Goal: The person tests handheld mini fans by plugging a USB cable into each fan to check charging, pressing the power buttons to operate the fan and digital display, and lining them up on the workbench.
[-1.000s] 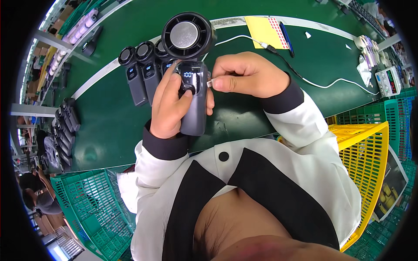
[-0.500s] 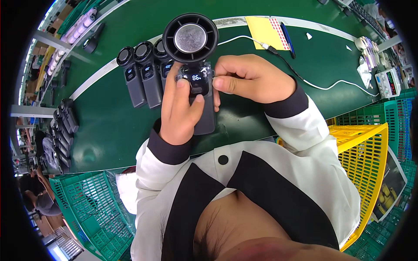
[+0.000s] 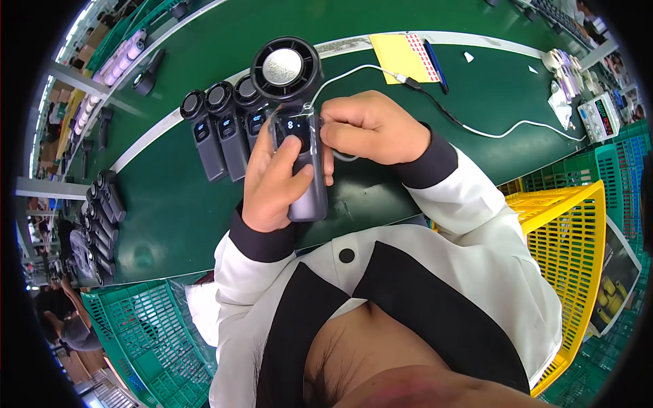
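Note:
A dark grey handheld fan (image 3: 309,194) is in my left hand (image 3: 272,180), its round head pointing away from me. My left thumb lies on the front, just below a small lit display. At the fan's right edge my right hand (image 3: 374,126) is closed in a pinch; what sits between thumb and finger is mostly hidden. A white cable (image 3: 364,66) runs from beside the fan's neck, and a grey loop of cord shows under my right hand. Three similar fans (image 3: 231,146) lie to the left, their displays lit.
A yellow pad (image 3: 391,58) and a dark blue pen (image 3: 435,66) lie at the far side of the green table (image 3: 170,224). A small meter with a lit screen (image 3: 598,117) stands at right. More fans (image 3: 102,224) line the left edge. A yellow basket (image 3: 564,272) and green crates (image 3: 146,326) flank me.
The view has shifted slightly. The fan's head has tilted, and more white cable shows beside its neck. The lit digits on its display look different. Both hands keep their hold.

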